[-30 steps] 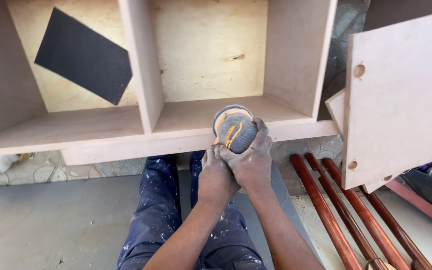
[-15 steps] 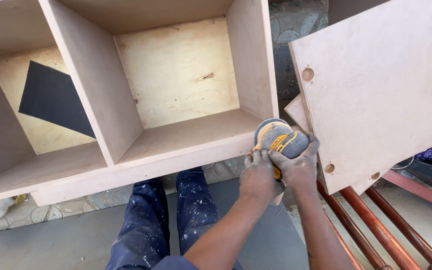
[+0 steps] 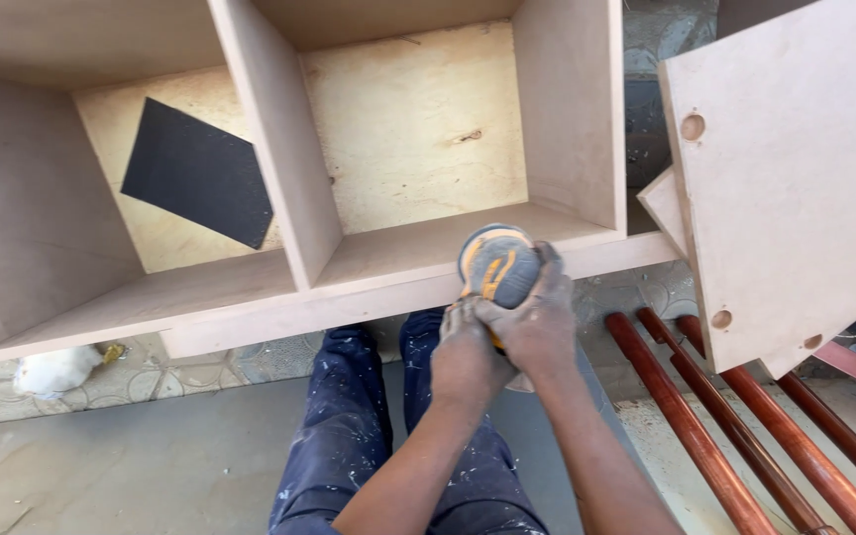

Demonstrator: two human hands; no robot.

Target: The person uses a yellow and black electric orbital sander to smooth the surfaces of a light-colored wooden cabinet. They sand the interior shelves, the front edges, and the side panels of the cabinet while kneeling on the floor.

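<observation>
Dust-grey and yellow, the palm sander (image 3: 498,265) sits against the front edge of the pale fibreboard cabinet (image 3: 418,287), at the bottom board of the right-hand compartment. Both hands are wrapped round the tool. The right hand (image 3: 535,322) covers its near side, fingers curled up over the rounded top, closed firmly on the body. The left hand (image 3: 467,352) is pressed in just beside it, thumb and fingers clamped on the lower left of the sander, touching the right hand. Both hands are coated in fine dust.

The cabinet lies on its back with its open face up, split by an upright divider (image 3: 279,149) into compartments. A dark sheet of sandpaper (image 3: 200,173) lies tilted on the plywood back panel of the left compartment. The back panel of the right compartment is lighter, with a small knot mark.

To the right, a loose fibreboard door panel (image 3: 795,178) with round hinge holes leans at an angle, overlapping a smaller panel corner beneath it. Several reddish-brown varnished wooden poles (image 3: 705,436) lie side by side on the floor below that panel, running away to the lower right.

Below the hands are the person's legs in paint-spattered dark blue trousers (image 3: 339,436), on a grey floor (image 3: 101,466). A small white object (image 3: 52,372) lies on the patterned tiles under the cabinet's left end.
</observation>
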